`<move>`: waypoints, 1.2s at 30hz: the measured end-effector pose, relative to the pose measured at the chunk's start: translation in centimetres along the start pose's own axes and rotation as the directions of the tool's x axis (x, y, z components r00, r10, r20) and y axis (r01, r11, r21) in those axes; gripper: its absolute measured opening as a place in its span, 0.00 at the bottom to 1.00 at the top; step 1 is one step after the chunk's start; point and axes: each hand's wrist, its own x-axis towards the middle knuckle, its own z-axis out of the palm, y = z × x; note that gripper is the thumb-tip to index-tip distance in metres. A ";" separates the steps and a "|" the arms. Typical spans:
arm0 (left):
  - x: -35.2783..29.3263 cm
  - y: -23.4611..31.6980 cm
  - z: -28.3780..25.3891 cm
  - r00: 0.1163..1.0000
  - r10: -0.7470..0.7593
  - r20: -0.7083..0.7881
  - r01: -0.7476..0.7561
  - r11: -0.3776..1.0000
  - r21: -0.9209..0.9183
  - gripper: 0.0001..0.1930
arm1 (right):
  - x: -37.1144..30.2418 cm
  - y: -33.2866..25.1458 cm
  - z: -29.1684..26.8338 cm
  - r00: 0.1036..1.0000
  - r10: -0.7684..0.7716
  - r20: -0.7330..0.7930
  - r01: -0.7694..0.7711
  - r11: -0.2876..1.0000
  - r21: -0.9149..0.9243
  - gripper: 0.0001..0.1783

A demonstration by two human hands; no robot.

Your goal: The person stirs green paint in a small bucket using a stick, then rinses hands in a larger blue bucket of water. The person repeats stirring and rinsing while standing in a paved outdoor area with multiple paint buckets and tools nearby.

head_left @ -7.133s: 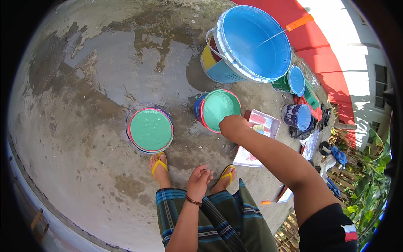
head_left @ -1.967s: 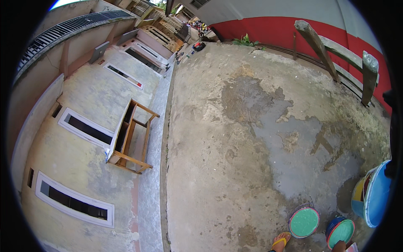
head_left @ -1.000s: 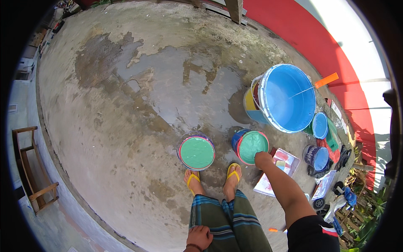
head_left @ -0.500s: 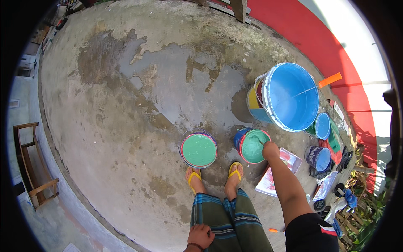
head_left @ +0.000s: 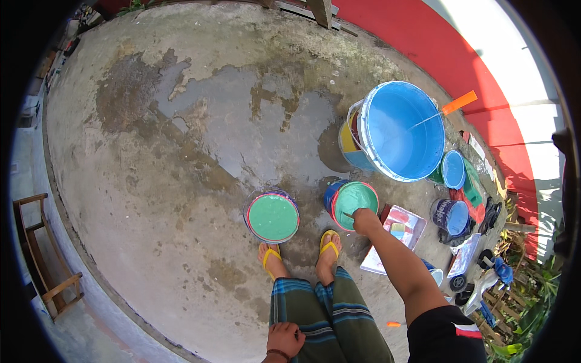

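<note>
Reaching down, the right hand grips a stirring stick in the green paint can, which could tip and spill beside the yellow sandals, while the left hand rests loosely curled and empty on the thigh.

Paint can: round, upright, open, filled with green paint. Stands on concrete beside an identical green-filled can.

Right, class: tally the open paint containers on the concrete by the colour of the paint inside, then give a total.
Green paint: 2 (left can, and the can at the right hand)
Blue paint: 3 (large bucket, small can, small can)
Total: 5
</note>
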 end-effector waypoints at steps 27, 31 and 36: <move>0.5 0.3 -1.0 0.999 0.038 -0.028 -0.037 0.999 0.021 0.08 | 0.0 -0.6 -1.6 0.935 0.323 -0.143 -0.296 0.937 0.186 0.15; 0.9 0.3 -1.2 0.998 0.053 -0.023 -0.053 0.998 0.025 0.08 | 0.1 -0.7 -1.8 0.940 0.303 0.156 -0.302 0.953 -0.027 0.13; 1.0 0.5 -1.4 0.995 0.063 -0.073 -0.063 0.998 0.009 0.08 | 0.2 -0.5 -2.0 0.898 0.396 -0.191 -0.365 0.914 0.176 0.15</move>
